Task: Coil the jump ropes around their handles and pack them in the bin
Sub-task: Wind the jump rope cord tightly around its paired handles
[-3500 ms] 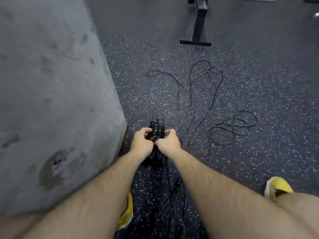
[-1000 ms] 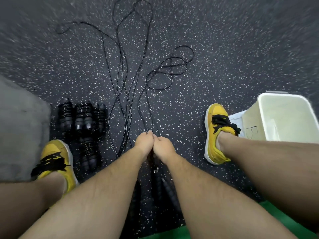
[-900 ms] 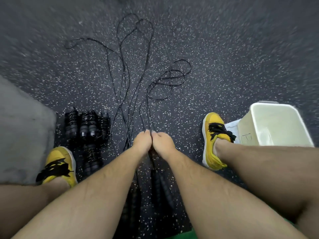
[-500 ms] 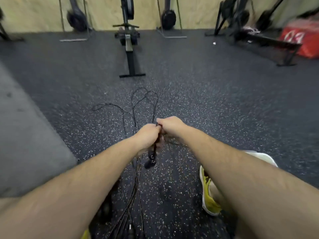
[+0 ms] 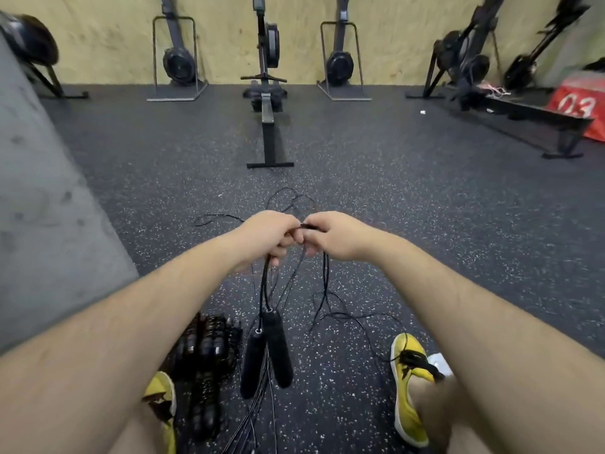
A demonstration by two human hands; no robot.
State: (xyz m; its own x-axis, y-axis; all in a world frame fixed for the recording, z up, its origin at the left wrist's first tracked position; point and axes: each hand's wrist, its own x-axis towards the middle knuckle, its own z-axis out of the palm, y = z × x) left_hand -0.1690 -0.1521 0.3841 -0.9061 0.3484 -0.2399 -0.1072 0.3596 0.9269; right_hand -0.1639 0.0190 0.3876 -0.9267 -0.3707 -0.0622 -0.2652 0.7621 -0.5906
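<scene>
Your left hand (image 5: 271, 235) was curled round the cords of a jump rope (image 5: 263, 283), and its two black handles (image 5: 280, 352) hung side by side below it. Your right hand (image 5: 330, 235) pinched a thin cord just beside the left. A pile of coiled ropes (image 5: 206, 352) lay on the speckled floor (image 5: 425, 224) by your left yellow shoe (image 5: 160, 391), with loose cords (image 5: 330, 306) sprawled between your feet.

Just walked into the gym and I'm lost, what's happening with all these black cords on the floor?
A person grips one black jump rope with both the left hand and the right hand, its two handles hanging below. Several coiled ropes lie beside the left shoe, and loose cords sprawl on the speckled floor. The bin is not plainly in view.
</scene>
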